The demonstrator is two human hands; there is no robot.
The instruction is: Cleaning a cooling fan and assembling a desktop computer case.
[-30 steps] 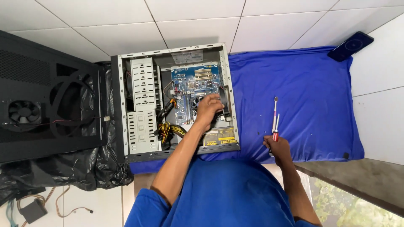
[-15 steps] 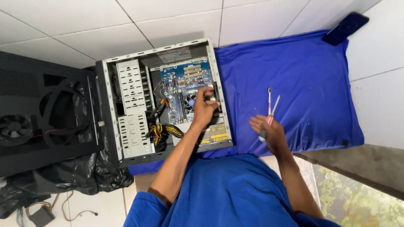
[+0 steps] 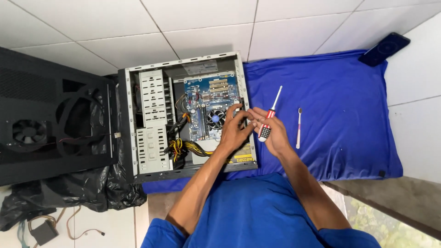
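An open computer case (image 3: 151, 115) lies on its side on a blue cloth (image 3: 344, 101), its blue motherboard (image 3: 204, 103) and round cooler fan (image 3: 215, 118) exposed. My left hand (image 3: 233, 131) rests on the case's right rim beside the fan, fingers curled there. My right hand (image 3: 271, 131) is closed on a red-and-white-handled screwdriver (image 3: 270, 117), whose shaft points away from me. The two hands touch at the fingertips over the case's edge. A second, slim white-handled tool (image 3: 298, 128) lies on the cloth to the right.
The removed black side panel with fans (image 3: 46, 119) lies left of the case on white floor tiles. Black plastic sheeting (image 3: 78, 193) and loose wires (image 3: 43, 229) sit at lower left. A dark phone (image 3: 383, 48) lies at the cloth's far right corner.
My right hand picked up the red-handled screwdriver from the cloth and moved left to meet my left hand at the case rim. One tool stayed on the cloth.
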